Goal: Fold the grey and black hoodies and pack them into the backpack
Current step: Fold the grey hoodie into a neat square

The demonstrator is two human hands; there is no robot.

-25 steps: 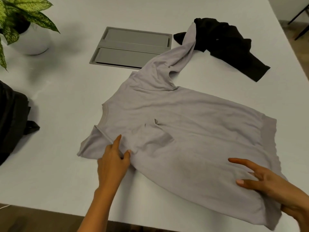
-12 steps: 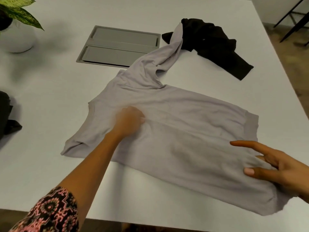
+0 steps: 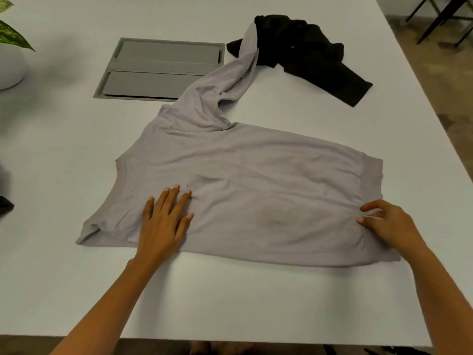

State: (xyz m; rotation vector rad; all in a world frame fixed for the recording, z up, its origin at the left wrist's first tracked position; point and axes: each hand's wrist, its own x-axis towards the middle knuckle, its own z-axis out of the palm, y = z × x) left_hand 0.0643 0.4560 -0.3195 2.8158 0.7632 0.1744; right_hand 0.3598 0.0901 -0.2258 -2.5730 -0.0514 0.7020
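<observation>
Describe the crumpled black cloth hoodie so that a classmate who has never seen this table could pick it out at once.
Start at the large white table; at its far side, right of the flat grey rectangular panel set into the top, lies the crumpled black hoodie. Unlike the pale grey cloth hoodie spread flat nearer the person, it is dark and bunched in a heap.

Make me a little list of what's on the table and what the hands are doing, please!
grey hoodie: spread out on the white table
black hoodie: crumpled at the far side, with the grey sleeve's tip against it
left hand: flat on the grey hoodie, fingers straight
right hand: on the hem end, fingers bent; grip unclear
folded yet: no
</observation>
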